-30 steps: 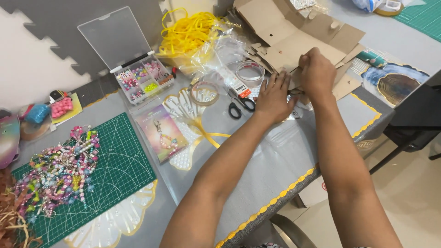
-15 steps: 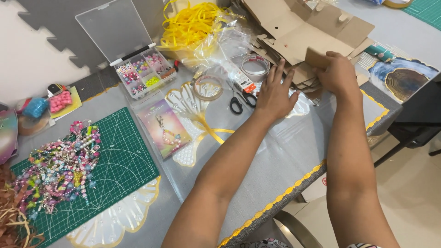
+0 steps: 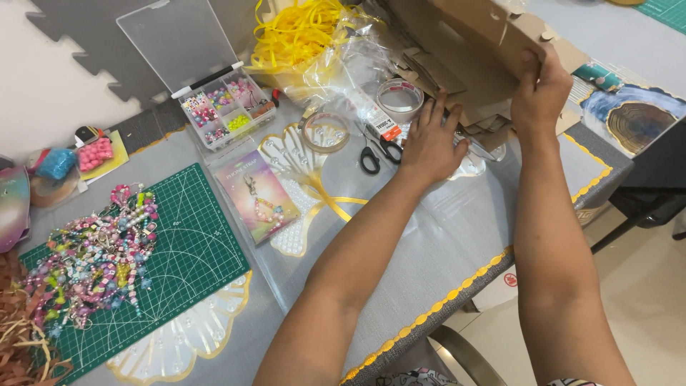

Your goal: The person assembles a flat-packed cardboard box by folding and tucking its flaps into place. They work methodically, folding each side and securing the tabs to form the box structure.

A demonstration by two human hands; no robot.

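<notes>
Table edge: we see the near edge of the table (image 3: pixel 457 236), trimmed with a yellow scalloped border, running from near left up to far right; beyond it, to the right, is open floor.
Open room: the clearest stretch of table lies between our two forearms and just left of them, under a clear cover; the far side is crowded.
Right hand: our right hand (image 3: pixel 541 96) is raised at the far right, arm reaching straight out, fingers and thumb clamped on the lower edge of the box (image 3: pixel 475 36).
Box: a brown cardboard box, tilted and lifted off the table at the far right, above a pile of flat cardboard pieces (image 3: pixel 486 118).
Left hand: our left hand (image 3: pixel 431 141) lies palm down with fingers spread, pressing on the cardboard pieces under the box; it grips nothing.
Close by the left hand: black scissors (image 3: pixel 379 154) just left of it, a tape roll (image 3: pixel 400 96) just beyond, a second tape roll (image 3: pixel 326 132) further left.
Far middle: yellow ribbon (image 3: pixel 300 32) in clear wrap.
Left side: a green mat (image 3: pixel 179 250) bearing a heap of beads (image 3: pixel 93 257), well apart from both hands; an open bead case (image 3: pixel 221 111) beyond it; a pink card (image 3: pixel 257 196) between mat and scissors.
Hidden or cut off: the box top runs out of view; what lies under the left palm we cannot make out; the left fingertips are partly covered by cardboard.
</notes>
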